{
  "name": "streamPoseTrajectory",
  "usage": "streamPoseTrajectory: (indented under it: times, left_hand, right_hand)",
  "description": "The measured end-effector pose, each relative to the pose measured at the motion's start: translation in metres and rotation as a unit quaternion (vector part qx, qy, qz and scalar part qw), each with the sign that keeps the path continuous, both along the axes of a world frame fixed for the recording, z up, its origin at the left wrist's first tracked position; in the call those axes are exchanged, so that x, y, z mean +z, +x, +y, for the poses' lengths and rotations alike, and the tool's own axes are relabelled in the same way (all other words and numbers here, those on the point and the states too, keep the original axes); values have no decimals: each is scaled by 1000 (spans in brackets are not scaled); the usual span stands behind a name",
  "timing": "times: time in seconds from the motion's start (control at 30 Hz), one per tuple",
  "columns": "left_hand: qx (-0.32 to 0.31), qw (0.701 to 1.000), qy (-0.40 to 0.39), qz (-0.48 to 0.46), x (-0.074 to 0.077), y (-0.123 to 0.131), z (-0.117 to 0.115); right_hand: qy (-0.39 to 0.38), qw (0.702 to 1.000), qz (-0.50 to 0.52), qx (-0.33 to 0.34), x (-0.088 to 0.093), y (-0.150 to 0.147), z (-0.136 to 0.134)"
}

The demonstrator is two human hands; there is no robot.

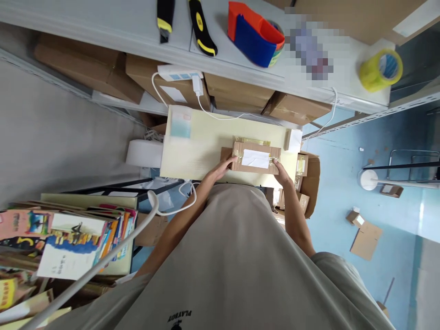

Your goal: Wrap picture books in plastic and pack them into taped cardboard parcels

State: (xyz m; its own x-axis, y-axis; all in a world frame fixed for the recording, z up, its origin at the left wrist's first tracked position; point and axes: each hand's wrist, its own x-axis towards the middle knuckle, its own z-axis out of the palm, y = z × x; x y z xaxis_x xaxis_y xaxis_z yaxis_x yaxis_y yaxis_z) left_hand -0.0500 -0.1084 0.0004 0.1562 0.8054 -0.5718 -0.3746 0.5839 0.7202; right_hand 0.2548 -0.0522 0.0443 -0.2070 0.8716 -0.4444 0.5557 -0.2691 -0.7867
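So the person was standing over a pale yellow desk with a flat cardboard parcel lying on it, toward the near right part of the top. It had a white label stuck on its middle and shiny clear tape running out to both ends.

The left grip was pinching the parcel's left end, thumb on top and fingers along the edge. The right grip was clamped on the near right corner, fingers curled over the edge, though it's pretty small in the shot, so I can't make out each finger.

Other stuff around: a grey shelf above the desk carried two black-and-yellow box cutters, a red and blue tape dispenser and a yellow tape roll. A white power strip hung just under the shelf with a cable trailing down across the desk. A messy stack of books sat to the left, and cardboard scraps lay on the blue floor to the right.
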Motion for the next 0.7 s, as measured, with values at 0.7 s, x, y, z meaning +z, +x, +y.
streamPoseTrajectory:
  times: [0.7]
  left_hand:
    - [99, 984, -54, 141, 30, -93, -2]
  right_hand:
    - [-140, 955, 241, -102, 1, -83, 13]
